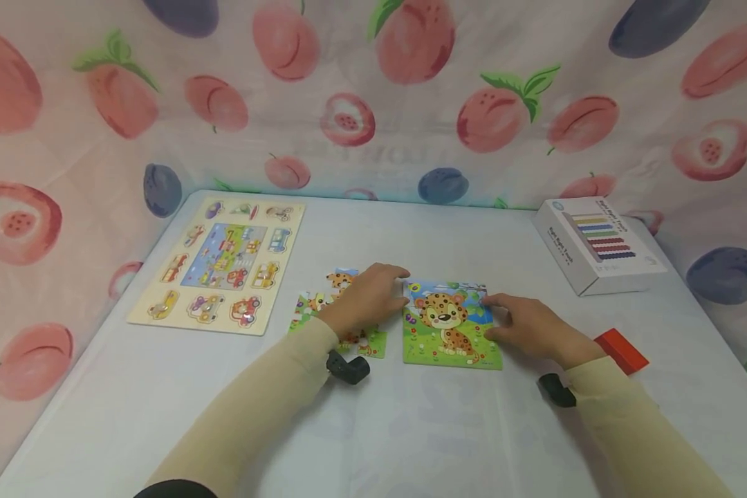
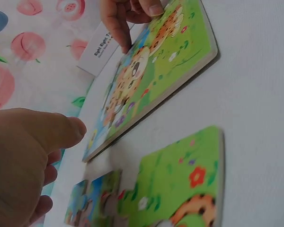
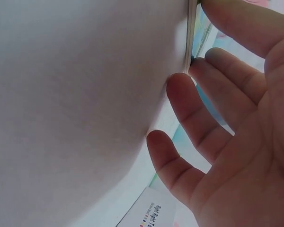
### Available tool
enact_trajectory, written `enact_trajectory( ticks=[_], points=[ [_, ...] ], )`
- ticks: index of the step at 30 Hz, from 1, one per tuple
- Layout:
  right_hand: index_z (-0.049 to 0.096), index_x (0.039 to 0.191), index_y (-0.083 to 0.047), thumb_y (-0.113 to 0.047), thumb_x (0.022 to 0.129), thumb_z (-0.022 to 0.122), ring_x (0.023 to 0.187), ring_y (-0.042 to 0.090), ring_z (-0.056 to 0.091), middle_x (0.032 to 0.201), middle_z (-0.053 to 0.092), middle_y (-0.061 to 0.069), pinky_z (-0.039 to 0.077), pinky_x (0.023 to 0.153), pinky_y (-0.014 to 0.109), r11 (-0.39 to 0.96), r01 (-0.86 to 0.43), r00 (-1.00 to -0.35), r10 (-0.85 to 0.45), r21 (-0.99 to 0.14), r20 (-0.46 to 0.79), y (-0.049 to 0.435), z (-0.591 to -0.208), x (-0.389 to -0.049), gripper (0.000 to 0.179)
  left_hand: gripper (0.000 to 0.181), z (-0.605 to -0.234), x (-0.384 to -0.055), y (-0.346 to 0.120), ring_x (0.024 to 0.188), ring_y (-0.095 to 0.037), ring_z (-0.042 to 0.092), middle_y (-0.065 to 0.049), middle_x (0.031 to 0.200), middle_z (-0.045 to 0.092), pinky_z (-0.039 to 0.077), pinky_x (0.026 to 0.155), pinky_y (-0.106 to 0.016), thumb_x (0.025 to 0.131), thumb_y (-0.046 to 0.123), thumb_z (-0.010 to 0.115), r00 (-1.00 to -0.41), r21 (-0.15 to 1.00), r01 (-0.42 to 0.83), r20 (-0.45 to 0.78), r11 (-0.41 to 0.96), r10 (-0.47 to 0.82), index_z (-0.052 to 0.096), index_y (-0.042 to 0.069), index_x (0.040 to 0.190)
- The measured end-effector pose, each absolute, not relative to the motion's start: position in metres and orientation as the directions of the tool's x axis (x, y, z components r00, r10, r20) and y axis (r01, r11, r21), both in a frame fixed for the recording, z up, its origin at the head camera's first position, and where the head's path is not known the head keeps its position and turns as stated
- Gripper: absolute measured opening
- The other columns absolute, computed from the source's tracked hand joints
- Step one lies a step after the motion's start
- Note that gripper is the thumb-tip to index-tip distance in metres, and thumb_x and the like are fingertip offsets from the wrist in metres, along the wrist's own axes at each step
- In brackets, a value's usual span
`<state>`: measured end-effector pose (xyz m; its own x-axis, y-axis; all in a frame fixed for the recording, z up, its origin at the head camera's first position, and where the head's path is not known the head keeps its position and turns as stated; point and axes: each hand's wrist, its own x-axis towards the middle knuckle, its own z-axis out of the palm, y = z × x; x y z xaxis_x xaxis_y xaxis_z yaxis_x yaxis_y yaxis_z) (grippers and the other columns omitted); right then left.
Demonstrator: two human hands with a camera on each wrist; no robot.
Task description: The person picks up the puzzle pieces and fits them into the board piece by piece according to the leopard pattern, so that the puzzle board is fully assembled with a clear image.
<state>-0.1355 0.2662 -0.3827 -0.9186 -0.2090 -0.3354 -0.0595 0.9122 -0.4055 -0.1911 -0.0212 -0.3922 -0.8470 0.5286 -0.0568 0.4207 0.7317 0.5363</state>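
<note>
A square puzzle board (image 1: 451, 332) with a cartoon leopard cub on green grass lies flat on the white table. My right hand (image 1: 529, 328) is at its right side, thumb and fingertips spaced along that edge and touching it. Over a cluster of jigsaw pieces (image 1: 372, 344), left of the board, is my left hand (image 1: 367, 297), its thumb and fingers stretched toward the board's left edge. In the left wrist view, a gap shows between the left thumb (image 2: 68, 132) and the board. The hand hides part of the cluster, whose visible pieces carry leopard spots, grass and flowers.
A pale wooden peg puzzle (image 1: 155, 280) with vehicle pictures lies at the back left. At the back right stands a white box (image 1: 610, 277) showing coloured strips. A red block (image 1: 622, 351) lies beside the right wrist. Behind the table hangs a fruit-printed cloth (image 1: 404, 131).
</note>
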Motion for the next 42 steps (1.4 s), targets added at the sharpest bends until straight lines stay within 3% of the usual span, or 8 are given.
enact_trajectory(
  ticks=[8,13,22,28,42],
  points=[
    [0.048,0.148,-0.008,-0.032,0.088,0.078,0.116,0.042,0.054,0.143,0.049,0.026,0.043,0.099,0.062,0.908,-0.061,-0.913,-0.218,-0.414,-0.344,0.271,-0.383,-0.134,0.071,0.051,-0.384,-0.196,-0.046,0.136,-0.026,0.043,-0.009,0.144,0.053,0.037,0.110,-0.039,0.097,0.024,0.068,-0.851,0.542,0.416,-0.052,0.730,0.523,0.054,0.007,0.142],
    [0.048,0.148,-0.009,-0.033,0.087,0.078,0.107,0.036,0.055,0.135,0.055,0.024,0.046,0.094,0.058,0.907,-0.069,-0.910,-0.228,-0.416,-0.345,0.274,-0.382,-0.135,0.072,0.050,-0.384,-0.199,-0.063,0.129,-0.024,0.047,-0.011,0.141,0.054,0.040,0.107,-0.040,0.095,0.023,0.070,-0.878,0.566,0.363,-0.059,0.740,0.476,0.056,0.007,0.141],
    [0.049,0.147,-0.010,-0.033,0.087,0.078,0.102,0.033,0.053,0.126,0.059,0.020,0.047,0.090,0.055,0.903,-0.077,-0.905,-0.241,-0.422,-0.351,0.278,-0.382,-0.136,0.071,0.050,-0.388,-0.201,-0.089,0.136,-0.029,0.043,-0.013,0.141,0.053,0.035,0.112,-0.043,0.095,0.022,0.069,-0.893,0.545,0.352,-0.050,0.761,0.448,0.055,0.005,0.140],
    [0.049,0.147,-0.010,-0.033,0.087,0.079,0.098,0.031,0.053,0.115,0.061,0.015,0.048,0.084,0.049,0.902,-0.083,-0.904,-0.247,-0.423,-0.348,0.276,-0.381,-0.136,0.071,0.047,-0.392,-0.207,-0.101,0.127,-0.030,0.049,-0.015,0.137,0.057,0.040,0.106,-0.045,0.095,0.020,0.068,-0.904,0.533,0.332,-0.054,0.778,0.423,0.057,0.003,0.138],
    [0.049,0.147,-0.010,-0.032,0.088,0.078,0.104,0.034,0.054,0.127,0.058,0.021,0.046,0.093,0.058,0.903,-0.075,-0.902,-0.242,-0.423,-0.357,0.272,-0.379,-0.137,0.070,0.044,-0.397,-0.216,-0.114,0.134,-0.031,0.045,-0.013,0.139,0.057,0.035,0.112,-0.045,0.098,0.017,0.064,-0.912,0.541,0.275,-0.115,0.795,0.394,0.056,0.005,0.140]
  ],
)
